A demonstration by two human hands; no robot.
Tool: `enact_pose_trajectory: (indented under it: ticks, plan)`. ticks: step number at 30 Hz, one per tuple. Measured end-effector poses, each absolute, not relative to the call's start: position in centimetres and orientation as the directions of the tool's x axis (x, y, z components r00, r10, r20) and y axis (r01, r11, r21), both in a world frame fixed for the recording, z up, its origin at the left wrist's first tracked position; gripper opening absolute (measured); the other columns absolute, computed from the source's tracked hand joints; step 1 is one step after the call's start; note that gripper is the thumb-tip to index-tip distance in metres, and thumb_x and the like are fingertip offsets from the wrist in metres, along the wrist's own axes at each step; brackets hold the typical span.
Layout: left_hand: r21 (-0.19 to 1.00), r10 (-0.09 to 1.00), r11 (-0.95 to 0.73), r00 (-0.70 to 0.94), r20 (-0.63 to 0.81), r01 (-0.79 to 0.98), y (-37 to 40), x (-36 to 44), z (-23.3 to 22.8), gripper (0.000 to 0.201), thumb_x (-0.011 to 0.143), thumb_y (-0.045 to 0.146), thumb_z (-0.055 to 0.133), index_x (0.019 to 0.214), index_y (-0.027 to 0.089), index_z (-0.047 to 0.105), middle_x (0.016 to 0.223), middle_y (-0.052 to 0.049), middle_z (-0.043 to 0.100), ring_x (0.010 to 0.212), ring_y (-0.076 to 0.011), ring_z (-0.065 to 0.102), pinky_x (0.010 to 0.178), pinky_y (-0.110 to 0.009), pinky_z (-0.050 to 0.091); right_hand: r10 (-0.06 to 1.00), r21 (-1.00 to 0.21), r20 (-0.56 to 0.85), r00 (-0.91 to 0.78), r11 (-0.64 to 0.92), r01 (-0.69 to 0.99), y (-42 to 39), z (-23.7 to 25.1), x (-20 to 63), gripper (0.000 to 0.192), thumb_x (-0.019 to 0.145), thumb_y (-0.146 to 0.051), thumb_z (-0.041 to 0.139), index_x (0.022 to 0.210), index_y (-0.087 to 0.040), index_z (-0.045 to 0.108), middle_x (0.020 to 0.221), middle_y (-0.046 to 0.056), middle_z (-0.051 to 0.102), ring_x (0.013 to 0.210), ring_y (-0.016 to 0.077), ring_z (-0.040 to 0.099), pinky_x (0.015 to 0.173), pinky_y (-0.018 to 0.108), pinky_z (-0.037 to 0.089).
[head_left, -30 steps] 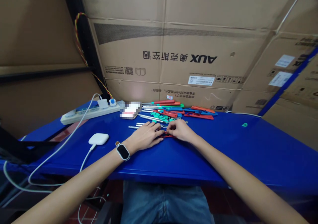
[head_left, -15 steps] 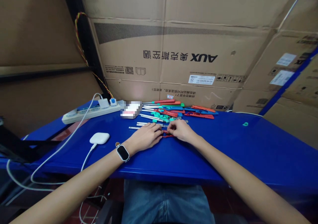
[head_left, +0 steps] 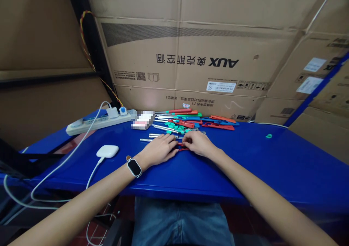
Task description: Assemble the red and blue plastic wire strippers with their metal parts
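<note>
My left hand point(head_left: 159, 149) and my right hand point(head_left: 197, 143) rest close together on the blue table point(head_left: 245, 162), both pinching a small red plastic piece point(head_left: 182, 147) that lies between their fingers and is mostly hidden. A smartwatch point(head_left: 134, 167) sits on my left wrist. Just beyond the hands lie loose metal rods point(head_left: 152, 136) and a pile of red, green and blue handled tools point(head_left: 191, 121).
A white power strip point(head_left: 95, 122) with plugs lies at the back left, and a white charging case point(head_left: 107, 151) with its cable sits left of my hands. A small green part point(head_left: 268, 136) lies alone at the right. Cardboard boxes point(head_left: 191, 60) wall the back.
My hands stay together on the red piece with only slight finger shifts. The view has drifted a little.
</note>
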State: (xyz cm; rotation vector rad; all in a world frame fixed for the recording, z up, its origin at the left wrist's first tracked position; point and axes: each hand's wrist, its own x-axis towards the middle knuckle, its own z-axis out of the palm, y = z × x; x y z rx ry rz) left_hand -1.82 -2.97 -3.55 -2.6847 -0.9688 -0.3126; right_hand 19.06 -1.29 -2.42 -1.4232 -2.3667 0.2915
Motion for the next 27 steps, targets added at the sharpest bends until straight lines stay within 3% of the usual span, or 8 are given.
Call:
enact_pose_trajectory:
  ticks: [3, 7, 20, 27]
  plan:
    - [-0.059, 0.593, -0.77, 0.747, 0.302, 0.635, -2.8, -2.4, -3.6, 0.024, 0.099, 0.032, 0.044, 0.105, 0.015, 0.06, 0.102, -0.009, 0.06, 0.094, -0.0215, 0.059, 0.086, -0.034, 0.048, 0.883, -0.354, 0.191, -0.428, 0.468, 0.809, -1.3, -2.4, 19.2, 0.012, 0.081, -0.017, 0.06, 0.081, -0.023, 0.07, 0.082, -0.001, 0.073, 0.073, 0.0141, 0.063, 0.061, 0.023, 0.036]
    - [0.067, 0.628, -0.758, 0.697, 0.347, 0.649, -2.3, -3.6, -3.8, 0.026, 0.096, 0.032, 0.051, 0.115, 0.016, 0.057, 0.109, -0.009, 0.059, 0.098, -0.0218, 0.06, 0.086, -0.034, 0.05, 0.893, -0.34, 0.187, -0.409, 0.449, 0.826, -1.1, -2.3, 19.4, 0.01, 0.081, -0.02, 0.062, 0.081, -0.024, 0.071, 0.083, 0.0, 0.073, 0.074, 0.015, 0.063, 0.06, 0.024, 0.035]
    - [0.169, 0.67, -0.739, 0.682, 0.295, 0.653, -1.6, -4.8, -3.7, 0.031, 0.101, 0.025, 0.04, 0.114, 0.021, 0.068, 0.096, -0.006, 0.06, 0.087, -0.0165, 0.059, 0.077, -0.026, 0.048, 0.907, -0.365, 0.173, -0.383, 0.42, 0.831, -0.7, -2.5, 19.8, 0.007, 0.08, -0.02, 0.066, 0.08, -0.024, 0.071, 0.082, -0.001, 0.073, 0.073, 0.0142, 0.063, 0.061, 0.024, 0.036]
    - [0.123, 0.647, -0.757, 0.708, 0.282, 0.642, -1.6, -5.0, -3.8, 0.035, 0.099, 0.017, 0.04, 0.124, 0.021, 0.064, 0.105, -0.008, 0.062, 0.093, -0.0182, 0.061, 0.083, -0.029, 0.05, 0.911, -0.372, 0.168, -0.377, 0.412, 0.831, -0.8, -2.4, 19.8, 0.007, 0.08, -0.02, 0.065, 0.08, -0.024, 0.071, 0.081, -0.001, 0.073, 0.072, 0.0143, 0.063, 0.06, 0.024, 0.036]
